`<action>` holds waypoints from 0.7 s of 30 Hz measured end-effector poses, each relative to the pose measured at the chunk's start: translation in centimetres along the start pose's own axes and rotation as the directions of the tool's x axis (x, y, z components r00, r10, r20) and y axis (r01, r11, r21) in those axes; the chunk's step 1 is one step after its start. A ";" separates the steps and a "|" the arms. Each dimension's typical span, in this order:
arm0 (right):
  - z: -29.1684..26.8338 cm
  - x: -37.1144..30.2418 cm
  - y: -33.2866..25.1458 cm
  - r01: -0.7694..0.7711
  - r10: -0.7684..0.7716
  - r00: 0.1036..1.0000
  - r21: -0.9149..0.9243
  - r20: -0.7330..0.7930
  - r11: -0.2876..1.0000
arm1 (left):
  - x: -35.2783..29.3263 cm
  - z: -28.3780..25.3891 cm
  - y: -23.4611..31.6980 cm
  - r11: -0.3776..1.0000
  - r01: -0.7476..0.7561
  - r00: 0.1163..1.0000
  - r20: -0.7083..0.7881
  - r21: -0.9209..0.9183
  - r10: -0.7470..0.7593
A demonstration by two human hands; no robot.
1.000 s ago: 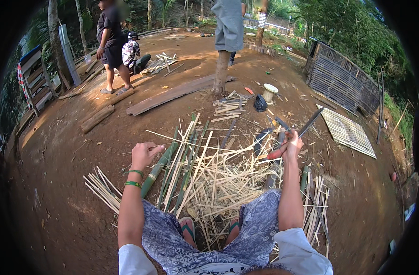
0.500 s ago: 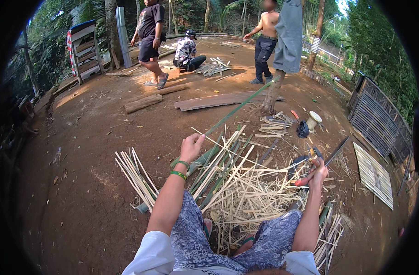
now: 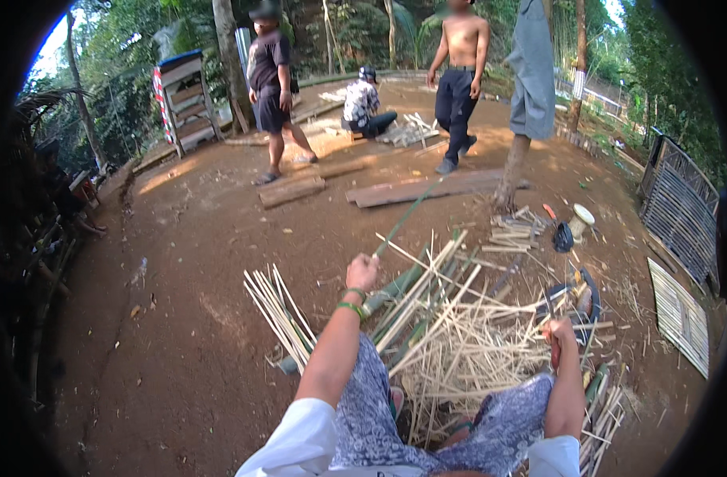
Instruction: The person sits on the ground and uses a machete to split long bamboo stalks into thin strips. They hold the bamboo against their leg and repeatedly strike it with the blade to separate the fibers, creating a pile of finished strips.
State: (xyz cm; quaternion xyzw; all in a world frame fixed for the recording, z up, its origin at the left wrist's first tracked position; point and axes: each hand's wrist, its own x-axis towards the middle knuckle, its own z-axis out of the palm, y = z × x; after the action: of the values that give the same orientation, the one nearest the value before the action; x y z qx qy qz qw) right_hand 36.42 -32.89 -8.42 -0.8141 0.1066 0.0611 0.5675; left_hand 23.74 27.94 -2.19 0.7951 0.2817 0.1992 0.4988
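My left hand (image 3: 362,272) is closed around the near end of a long green bamboo strip (image 3: 411,213), which slants away from me to the far right. A knife is in my right hand (image 3: 560,330), with its reddish handle (image 3: 556,354) below the fist and its narrow blade (image 3: 549,304) pointing away from me. Pale split bamboo strips (image 3: 459,350) lie in a tangled heap between my legs and in front of them. Under my left wrist, straight pale strips (image 3: 276,306) lie bunched beside thicker green bamboo (image 3: 399,288).
Beyond the heap are a wooden plank (image 3: 427,189) and a post draped with grey cloth (image 3: 532,75). A black bag (image 3: 563,237) and a pale spool-shaped object (image 3: 582,219) stand right of it. Two people stand farther off; another sits (image 3: 363,107). A slatted bamboo panel (image 3: 680,314) lies at right.
The knife has swung from pointing far right to pointing nearly straight ahead. My left hand keeps the green strip. The scene has shifted right and down in view; the people behind have moved.
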 end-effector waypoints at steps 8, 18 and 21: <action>5.0 -0.2 -0.9 -0.152 0.339 0.860 -0.443 0.380 0.883 | 2.5 -4.9 -6.6 0.969 0.248 0.944 -0.224 -0.003 -0.242; 0.5 2.7 1.7 0.004 0.445 0.721 -0.645 0.531 0.764 | 1.5 -4.4 -5.6 0.934 0.349 0.876 -0.329 -0.074 -0.353; 4.1 -0.6 -0.5 -0.181 0.465 0.749 -0.530 0.472 0.829 | 0.3 -7.5 -6.3 0.903 0.389 0.844 -0.324 -0.181 -0.428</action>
State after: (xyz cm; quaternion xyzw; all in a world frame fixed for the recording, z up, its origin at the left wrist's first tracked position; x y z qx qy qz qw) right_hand 36.03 -28.85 -9.21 -0.8317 0.0538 0.4303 0.3468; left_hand 17.91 35.41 -4.75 0.6392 0.5190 0.2437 0.5126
